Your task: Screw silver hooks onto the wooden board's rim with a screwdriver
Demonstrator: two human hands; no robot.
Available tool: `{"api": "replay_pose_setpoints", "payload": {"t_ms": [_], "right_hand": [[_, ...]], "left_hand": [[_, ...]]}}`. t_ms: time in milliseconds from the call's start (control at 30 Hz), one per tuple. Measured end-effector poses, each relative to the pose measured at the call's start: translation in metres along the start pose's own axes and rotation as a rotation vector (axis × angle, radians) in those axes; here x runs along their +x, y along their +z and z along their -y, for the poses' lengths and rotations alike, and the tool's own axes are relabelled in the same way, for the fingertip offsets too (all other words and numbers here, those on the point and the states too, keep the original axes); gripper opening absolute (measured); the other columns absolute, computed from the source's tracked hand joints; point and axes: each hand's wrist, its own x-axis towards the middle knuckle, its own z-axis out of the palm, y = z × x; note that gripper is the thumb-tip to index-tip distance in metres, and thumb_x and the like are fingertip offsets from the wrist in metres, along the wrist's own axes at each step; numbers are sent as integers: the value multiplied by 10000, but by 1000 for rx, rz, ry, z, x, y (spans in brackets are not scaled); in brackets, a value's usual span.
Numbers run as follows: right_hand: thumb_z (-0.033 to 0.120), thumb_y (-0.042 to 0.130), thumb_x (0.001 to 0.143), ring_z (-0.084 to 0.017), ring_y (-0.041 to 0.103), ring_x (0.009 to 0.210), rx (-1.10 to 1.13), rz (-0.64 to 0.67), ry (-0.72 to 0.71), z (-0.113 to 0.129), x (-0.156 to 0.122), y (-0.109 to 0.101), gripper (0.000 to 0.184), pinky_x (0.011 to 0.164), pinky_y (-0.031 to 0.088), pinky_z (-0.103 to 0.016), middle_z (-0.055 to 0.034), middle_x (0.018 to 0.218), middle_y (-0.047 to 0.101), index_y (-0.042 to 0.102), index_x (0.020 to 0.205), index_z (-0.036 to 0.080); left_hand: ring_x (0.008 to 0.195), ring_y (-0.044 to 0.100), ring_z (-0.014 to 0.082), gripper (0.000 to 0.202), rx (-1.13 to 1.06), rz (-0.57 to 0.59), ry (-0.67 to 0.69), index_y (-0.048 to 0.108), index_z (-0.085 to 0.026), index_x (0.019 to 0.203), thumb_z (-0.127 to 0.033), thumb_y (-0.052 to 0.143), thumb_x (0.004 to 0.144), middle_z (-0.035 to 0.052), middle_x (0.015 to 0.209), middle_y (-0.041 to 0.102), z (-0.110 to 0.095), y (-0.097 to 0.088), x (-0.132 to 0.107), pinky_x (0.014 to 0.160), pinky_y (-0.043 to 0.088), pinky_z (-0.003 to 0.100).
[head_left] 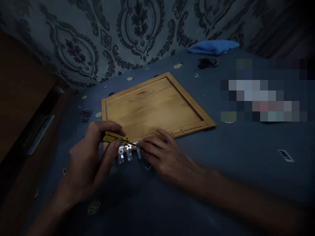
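Observation:
My left hand (98, 154) is closed around the yellow-and-black handle of a screwdriver (115, 137). Its thin shaft points right, over several silver metal hooks (128, 150) along the near edge of a wooden board (145, 105). The board has a raised frame around a flat panel and lies on the blue patterned cloth. My right hand (163, 152) is at that same edge, its fingertips close together by the screwdriver's tip and the rightmost hook. Whatever the right fingers pinch there is hidden. Small dark holes run along the edge to the right of that hand.
The blue cloth (246, 170) spreads under everything. A bright blue cloth bundle (213, 47) and a dark tangled item (208, 63) lie at the back right. Small clear bags (85, 115) sit left of the board. Brown wooden furniture (27, 91) stands at the left; a pixelated patch covers the right.

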Motion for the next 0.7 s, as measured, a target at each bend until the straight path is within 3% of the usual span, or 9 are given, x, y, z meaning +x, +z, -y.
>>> {"api": "replay_pose_setpoints", "payload": {"t_ms": [400, 700], "right_hand": [[126, 474, 1032, -234, 642, 1077, 9, -35, -13, -2, -2, 2, 258, 1115, 388, -560, -55, 1142, 766, 719, 1098, 179], [140, 481, 1035, -230, 628, 1066, -9, -24, -15, -1, 0, 2, 245, 1108, 381, -542, -47, 1128, 770, 716, 1096, 164]], "left_hand": [[775, 714, 176, 183, 25, 28, -9, 580, -288, 1157, -265, 536, 981, -9, 982, 717, -1, -2, 0, 604, 552, 278], [889, 681, 171, 194, -16, 28, 44, 548, -273, 1152, -243, 602, 968, -3, 1012, 670, 0, -1, 1, 727, 558, 276]]}}
